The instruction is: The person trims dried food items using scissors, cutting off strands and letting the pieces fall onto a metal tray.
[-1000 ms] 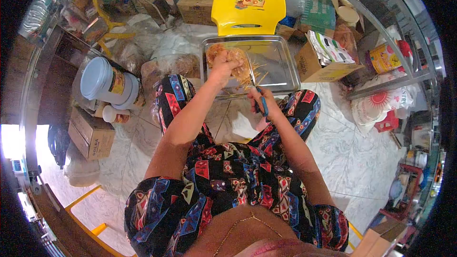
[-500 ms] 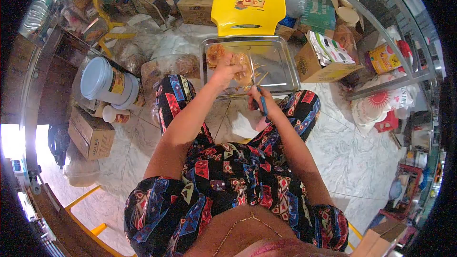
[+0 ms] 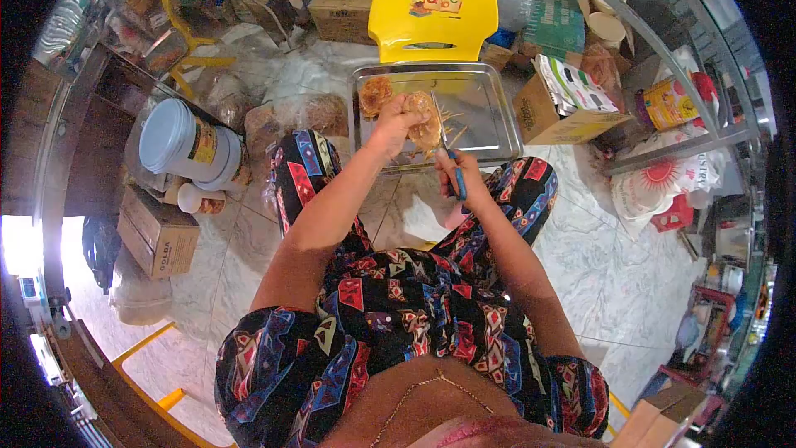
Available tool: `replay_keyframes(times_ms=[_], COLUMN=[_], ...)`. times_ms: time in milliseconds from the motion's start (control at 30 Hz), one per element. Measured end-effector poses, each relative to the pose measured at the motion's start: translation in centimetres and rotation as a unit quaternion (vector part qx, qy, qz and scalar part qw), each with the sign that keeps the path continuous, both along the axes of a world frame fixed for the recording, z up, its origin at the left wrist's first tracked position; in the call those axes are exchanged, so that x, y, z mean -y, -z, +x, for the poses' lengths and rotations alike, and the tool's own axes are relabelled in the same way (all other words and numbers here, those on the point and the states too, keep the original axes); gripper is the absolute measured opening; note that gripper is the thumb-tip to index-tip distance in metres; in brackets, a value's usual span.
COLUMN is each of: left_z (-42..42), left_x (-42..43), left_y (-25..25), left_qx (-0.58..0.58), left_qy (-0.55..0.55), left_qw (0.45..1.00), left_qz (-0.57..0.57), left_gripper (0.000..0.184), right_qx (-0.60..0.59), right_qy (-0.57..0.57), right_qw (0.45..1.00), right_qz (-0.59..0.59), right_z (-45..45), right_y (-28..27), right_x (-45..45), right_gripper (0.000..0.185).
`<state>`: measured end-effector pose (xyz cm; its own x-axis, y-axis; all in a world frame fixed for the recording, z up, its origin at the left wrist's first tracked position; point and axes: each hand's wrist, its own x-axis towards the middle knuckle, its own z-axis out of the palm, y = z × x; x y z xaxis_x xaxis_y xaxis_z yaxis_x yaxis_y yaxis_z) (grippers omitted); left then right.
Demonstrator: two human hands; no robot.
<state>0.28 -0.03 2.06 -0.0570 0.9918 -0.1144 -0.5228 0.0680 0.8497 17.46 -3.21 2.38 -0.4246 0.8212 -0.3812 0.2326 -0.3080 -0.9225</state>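
Disc [image 3: 425,126] seems light, brittle, best held by its rim; our left hand [image 3: 395,122] pinches it, our right hand [image 3: 457,171] clasps scissors [image 3: 460,185] at the tray's [image 3: 491,108] near edge.

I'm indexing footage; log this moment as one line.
left hand: holds round food piece | right hand: holds blue-handled scissors at held piece's edge | metal tray: thin strips, another round piece

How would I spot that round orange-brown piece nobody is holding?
Find the bright yellow chair back marked "abc"; just below it in the picture sits a shiny rectangular tray. In the tray's upper left corner lies a round orange-brown piece. Unlike the paler piece beside it, held in the left hand, it is deeper orange and not gripped.
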Motion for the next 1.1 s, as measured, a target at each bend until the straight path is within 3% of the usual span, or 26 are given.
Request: replay_keyframes(times_ms=[200, 367, 767, 1100], left_z=[-1.3, -1.8, -1.0, -0.7], left_x=[-0.6, -1.4, -0.8, -0.4], left_y=[-0.1, 1.4, 0.6, -0.2], left_qx=[0.003, -0.021, -0.059, -0.034], left_qy=[-0.025, -0.055, -0.051, -0.060], left_qw=[0.999, 0.997, 0.996, 0.997], left_qz=[-0.023, 0.042, 0.039, 0.024], left_gripper=[0.027, 0.028, 0.028, 0.027], right_qx=[-0.088, -0.047, -0.018, 0.005], right_qy=[-0.014, -0.070, -0.035, -0.025], right_qw=[0.996, 0.996, 0.999, 0.999], right_qz=[-0.015, -0.001, 0.012, 0.020], right_z=[-0.3, -0.1, -0.1, 0.0], right_y=[1.0, 1.4, 1.5, 1.3], right_x=[0.3, 0.0, 0.2, 0.4], right_gripper=[0.047, 0.047, 0.038, 0.041])
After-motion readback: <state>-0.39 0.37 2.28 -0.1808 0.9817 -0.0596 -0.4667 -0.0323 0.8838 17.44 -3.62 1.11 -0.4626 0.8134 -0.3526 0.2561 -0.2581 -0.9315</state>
